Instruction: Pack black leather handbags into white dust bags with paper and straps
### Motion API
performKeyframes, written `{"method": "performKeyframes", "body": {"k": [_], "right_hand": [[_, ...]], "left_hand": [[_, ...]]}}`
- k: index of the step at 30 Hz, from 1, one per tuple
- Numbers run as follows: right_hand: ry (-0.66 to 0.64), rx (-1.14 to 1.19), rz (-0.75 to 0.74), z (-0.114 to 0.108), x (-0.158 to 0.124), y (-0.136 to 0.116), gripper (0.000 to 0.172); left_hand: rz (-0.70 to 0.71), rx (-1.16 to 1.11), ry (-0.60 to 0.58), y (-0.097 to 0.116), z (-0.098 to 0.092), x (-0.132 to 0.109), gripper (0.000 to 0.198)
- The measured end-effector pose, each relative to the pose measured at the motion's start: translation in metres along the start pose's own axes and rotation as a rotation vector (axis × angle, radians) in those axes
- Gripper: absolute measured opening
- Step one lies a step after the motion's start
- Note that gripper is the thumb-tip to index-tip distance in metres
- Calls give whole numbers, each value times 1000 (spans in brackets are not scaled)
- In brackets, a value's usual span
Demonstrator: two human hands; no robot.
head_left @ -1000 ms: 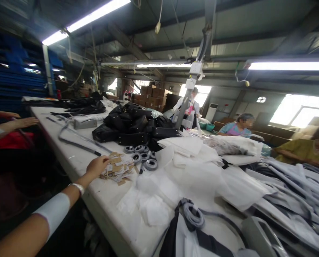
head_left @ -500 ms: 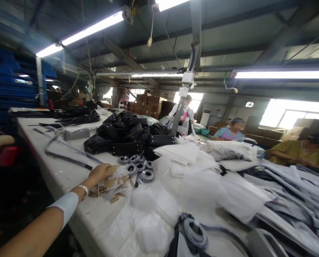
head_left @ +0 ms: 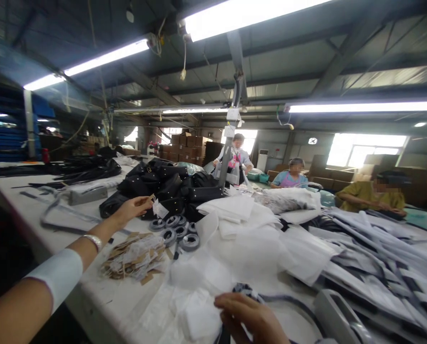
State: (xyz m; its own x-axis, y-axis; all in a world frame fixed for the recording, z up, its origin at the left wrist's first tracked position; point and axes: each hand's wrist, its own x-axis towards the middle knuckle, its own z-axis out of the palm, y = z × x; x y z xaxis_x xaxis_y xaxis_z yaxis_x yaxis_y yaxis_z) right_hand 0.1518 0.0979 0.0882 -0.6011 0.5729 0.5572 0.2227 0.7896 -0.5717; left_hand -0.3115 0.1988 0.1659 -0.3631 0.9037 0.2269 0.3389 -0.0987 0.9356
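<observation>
My left hand (head_left: 133, 209) is raised above the white table (head_left: 30, 215), pinching a small white tag (head_left: 159, 209) by its string. Below it lies a heap of brown and white tags (head_left: 136, 255). My right hand (head_left: 251, 317) shows at the bottom edge, fingers curled over a coiled grey strap (head_left: 247, 290) and white fabric pieces (head_left: 199, 310). Whether it grips anything I cannot make out. Several grey tape rolls (head_left: 176, 231) lie just right of the tag heap.
A pile of black bags (head_left: 163, 186) sits mid-table by a grey post (head_left: 228, 157). White fabric sheets (head_left: 256, 234) and grey straps (head_left: 378, 258) cover the right side. Three people sit or stand at the far side. Cardboard boxes (head_left: 188, 145) stack at the back.
My left hand has lifted off the tag heap with one tag pinched in it. My right hand has come into view at the bottom. The view has shifted left and upward.
</observation>
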Motion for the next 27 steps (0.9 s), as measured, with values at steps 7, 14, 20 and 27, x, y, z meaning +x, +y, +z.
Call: {"method": "performKeyframes", "body": {"k": [7,14,20,27], "right_hand": [[210,223,94,0,104,-20,25],[213,432,200,-3,119,6,52],[148,965,453,-20,60,-4,61],[345,1034,600,-33,-9,-25,61]], "left_hand": [[25,-238,-302,64,50,-59,48],[-4,-361,-571,99,123,-129,49],[-87,-404,-726,98,179,-168,57],[-171,-328,-769,87,223,-204,56]]}}
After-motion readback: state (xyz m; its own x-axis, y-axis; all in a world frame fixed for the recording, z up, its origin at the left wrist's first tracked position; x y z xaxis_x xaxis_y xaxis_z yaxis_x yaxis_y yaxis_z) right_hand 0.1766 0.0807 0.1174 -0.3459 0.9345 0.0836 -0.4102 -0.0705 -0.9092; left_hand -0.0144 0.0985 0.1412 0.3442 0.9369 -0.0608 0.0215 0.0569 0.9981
